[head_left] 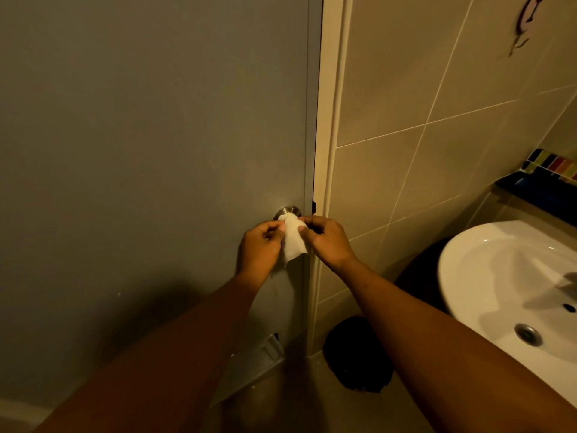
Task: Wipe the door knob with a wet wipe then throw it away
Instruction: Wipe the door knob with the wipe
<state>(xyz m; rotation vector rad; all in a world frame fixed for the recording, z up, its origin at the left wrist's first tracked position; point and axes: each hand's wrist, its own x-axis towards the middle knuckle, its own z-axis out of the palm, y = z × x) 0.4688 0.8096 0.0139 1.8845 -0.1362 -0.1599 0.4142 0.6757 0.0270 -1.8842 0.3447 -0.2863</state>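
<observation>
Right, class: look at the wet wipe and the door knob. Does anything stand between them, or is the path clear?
Nothing visible does. The wet wipe, pinched by the left hand and right hand, already drapes over the front of the door knob, hiding most of it. Only the knob's metal top edge shows above the wipe.

A single wide-angle view from a camera worn on the person's head, looking forward and down. It faces a grey door at close range, which fills the left half of the picture. Both forearms reach in from the near bottom edge toward the middle. To the right, a tiled wall runs away, and a white sink sits at the near right edge. Straight lines bow toward the edges.
</observation>
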